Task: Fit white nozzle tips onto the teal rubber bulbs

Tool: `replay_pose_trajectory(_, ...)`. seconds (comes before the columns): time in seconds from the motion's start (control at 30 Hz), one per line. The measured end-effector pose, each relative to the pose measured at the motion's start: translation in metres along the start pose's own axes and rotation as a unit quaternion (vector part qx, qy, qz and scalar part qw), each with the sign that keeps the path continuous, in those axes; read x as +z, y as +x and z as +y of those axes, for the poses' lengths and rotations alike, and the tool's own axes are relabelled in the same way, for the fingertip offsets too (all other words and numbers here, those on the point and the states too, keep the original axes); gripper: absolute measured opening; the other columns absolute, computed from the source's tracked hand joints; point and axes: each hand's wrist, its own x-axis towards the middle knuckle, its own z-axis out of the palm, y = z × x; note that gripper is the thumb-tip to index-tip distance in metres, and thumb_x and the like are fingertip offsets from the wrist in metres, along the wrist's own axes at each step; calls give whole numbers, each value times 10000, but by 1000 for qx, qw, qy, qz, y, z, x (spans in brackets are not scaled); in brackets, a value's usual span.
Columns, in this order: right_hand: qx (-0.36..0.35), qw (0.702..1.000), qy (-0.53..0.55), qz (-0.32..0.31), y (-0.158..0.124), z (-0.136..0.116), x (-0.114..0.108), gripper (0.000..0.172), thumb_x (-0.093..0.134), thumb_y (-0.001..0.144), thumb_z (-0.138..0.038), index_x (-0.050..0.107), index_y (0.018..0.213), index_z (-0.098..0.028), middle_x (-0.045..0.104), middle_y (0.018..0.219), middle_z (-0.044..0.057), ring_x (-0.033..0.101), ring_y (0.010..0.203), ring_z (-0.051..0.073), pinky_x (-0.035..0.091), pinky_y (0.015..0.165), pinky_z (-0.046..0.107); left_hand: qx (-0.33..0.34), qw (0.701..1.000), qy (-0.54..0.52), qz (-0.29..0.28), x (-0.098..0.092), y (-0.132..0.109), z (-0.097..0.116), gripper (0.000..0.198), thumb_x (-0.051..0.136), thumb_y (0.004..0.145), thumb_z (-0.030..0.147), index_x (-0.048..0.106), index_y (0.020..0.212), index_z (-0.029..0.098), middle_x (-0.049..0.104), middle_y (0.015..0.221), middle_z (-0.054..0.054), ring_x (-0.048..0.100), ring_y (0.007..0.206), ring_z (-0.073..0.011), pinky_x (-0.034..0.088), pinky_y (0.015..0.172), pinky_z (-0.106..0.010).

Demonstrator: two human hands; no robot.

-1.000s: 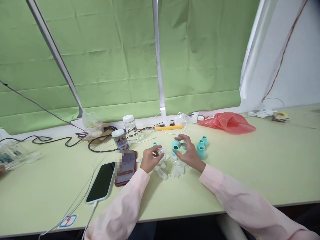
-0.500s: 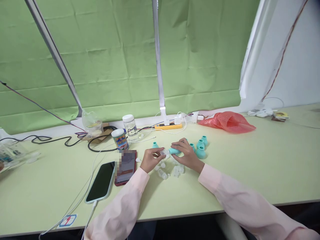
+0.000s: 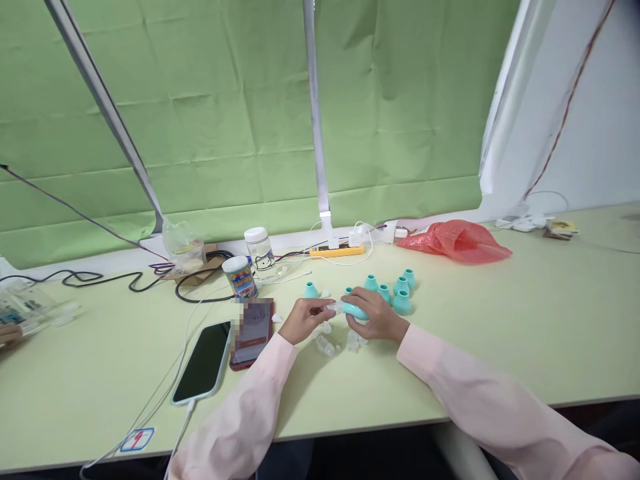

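Observation:
Between my hands is a teal rubber bulb [image 3: 355,311], lying on its side with a clear plastic piece [image 3: 335,307] at its left end. The fingers of my right hand [image 3: 375,313] wrap round the bulb. My left hand [image 3: 306,318] pinches the clear piece, whose far end is partly hidden by the fingertips. Several teal bulbs [image 3: 402,302] stand upright behind and right of my right hand, and another one [image 3: 311,291] stands behind my left hand. Small clear plastic parts [image 3: 326,345] lie on the table below my hands.
Left of my hands lie a red-cased phone [image 3: 253,333] and a charging phone [image 3: 203,363]. A printed can [image 3: 240,277], a clear jar [image 3: 260,253] and a yellow power strip [image 3: 337,251] are behind. A red bag [image 3: 455,241] lies back right. Another person's hand [image 3: 9,336] shows far left.
My right hand has turned and moved slightly down with the bulb, uncovering more of the standing bulbs behind it. My left fingers have closed in more tightly. The other person's hand shows more.

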Motion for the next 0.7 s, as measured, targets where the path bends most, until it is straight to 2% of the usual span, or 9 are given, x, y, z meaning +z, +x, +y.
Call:
replay_pose_trajectory(0.17, 103, 991, 78, -18, 1, -8, 2, 393, 516, 593, -187, 390, 965, -170, 509, 746, 23, 511, 638, 133, 404, 567, 244, -28, 997, -46, -47, -3, 0, -6, 395, 571, 633, 334, 597, 909, 52, 541, 553, -25, 428, 481, -74, 354, 460, -190)
replay_pose_trajectory(0.33, 164, 974, 155, -37, 3, -7, 7, 324, 515, 538, -134, 452, 852, -186, 506, 647, -27, 488, 541, 98, 374, 528, 207, -10, 999, -18, -42, 0, 1, -13, 385, 590, 614, 322, 606, 891, 56, 539, 569, -25, 423, 491, -73, 358, 474, -191)
replay_pose_trajectory(0.47, 212, 953, 211, -43, 3, -5, 12, 227, 496, 533, -112, 504, 751, -174, 545, 675, -12, 506, 590, 112, 374, 537, 206, 45, 997, 56, -2, 4, -1, -11, 354, 547, 652, 337, 612, 879, 73, 564, 602, -39, 454, 515, -92, 378, 493, -202)
replay_pose_trajectory(0.6, 262, 929, 251, -73, 4, -4, 12, 215, 507, 528, -112, 535, 735, -160, 561, 694, -4, 509, 622, 123, 380, 549, 211, 114, 982, 147, 26, 7, -2, -7, 316, 505, 692, 330, 618, 871, 95, 566, 584, -39, 465, 509, -96, 386, 518, -211)
replay_pose_trajectory(0.7, 297, 912, 269, -87, 7, -4, 8, 219, 527, 512, -115, 549, 727, -154, 551, 683, -8, 501, 619, 121, 379, 538, 209, 142, 974, 176, 30, 6, -1, -5, 300, 486, 712, 317, 611, 895, 115, 559, 581, -37, 468, 513, -96, 388, 538, -212)
